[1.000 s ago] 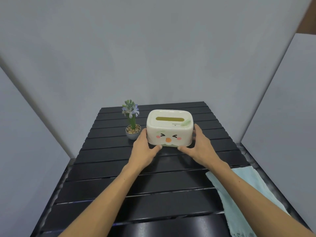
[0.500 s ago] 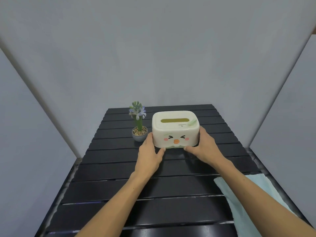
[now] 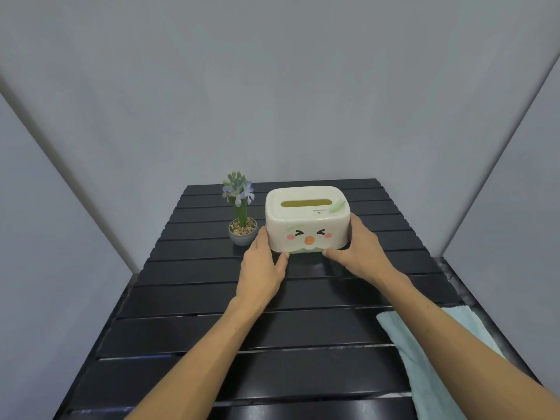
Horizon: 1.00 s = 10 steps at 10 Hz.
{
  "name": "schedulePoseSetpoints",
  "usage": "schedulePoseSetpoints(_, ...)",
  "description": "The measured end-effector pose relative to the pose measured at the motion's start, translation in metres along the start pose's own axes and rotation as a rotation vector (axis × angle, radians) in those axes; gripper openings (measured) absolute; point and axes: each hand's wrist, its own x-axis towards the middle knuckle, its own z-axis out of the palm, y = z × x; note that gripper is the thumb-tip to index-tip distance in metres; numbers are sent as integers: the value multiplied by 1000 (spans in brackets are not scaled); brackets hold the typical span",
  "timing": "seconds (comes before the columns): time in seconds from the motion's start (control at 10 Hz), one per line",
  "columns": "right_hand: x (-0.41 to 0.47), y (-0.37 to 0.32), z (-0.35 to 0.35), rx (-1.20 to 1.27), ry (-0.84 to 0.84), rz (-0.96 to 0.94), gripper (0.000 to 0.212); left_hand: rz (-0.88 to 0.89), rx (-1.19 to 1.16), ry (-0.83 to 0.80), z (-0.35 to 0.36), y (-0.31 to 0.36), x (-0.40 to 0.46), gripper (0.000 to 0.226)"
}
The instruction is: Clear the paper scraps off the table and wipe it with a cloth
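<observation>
I see a black slatted table (image 3: 188,298) enclosed by plain grey panels (image 3: 272,86). A cream tissue box (image 3: 307,221) with a printed cartoon face stands upright on the far half of the table, its slot facing up. My left hand (image 3: 262,268) presses flat against the box's left side, thumb tip at the lower front edge. My right hand (image 3: 360,253) presses against the right side in the same way, thumb tip at the lower front edge. Both hands grasp the box between them; I cannot tell whether its base is on the slats or slightly raised. A small potted plant (image 3: 241,218) stands just beside the box on its left, close to the left hand's knuckles. A light blue cloth (image 3: 424,344) lies on the near right part of the table, partly covered by my right forearm, well apart from the box.
</observation>
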Motion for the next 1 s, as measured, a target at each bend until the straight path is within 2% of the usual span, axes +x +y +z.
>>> schedulePoseSetpoints(0.6,2,10,5,8,21,-26,74,-15,-15,17,1,0,1,51)
schedulePoseSetpoints(0.8,-3,13,1,-50,11,15,69,-75,-49,-56,-9,6,-3,55)
schedulePoseSetpoints(1.0,-34,-1,-7,-215,8,115,88,-88,-23,-102,-30,25,-24,52)
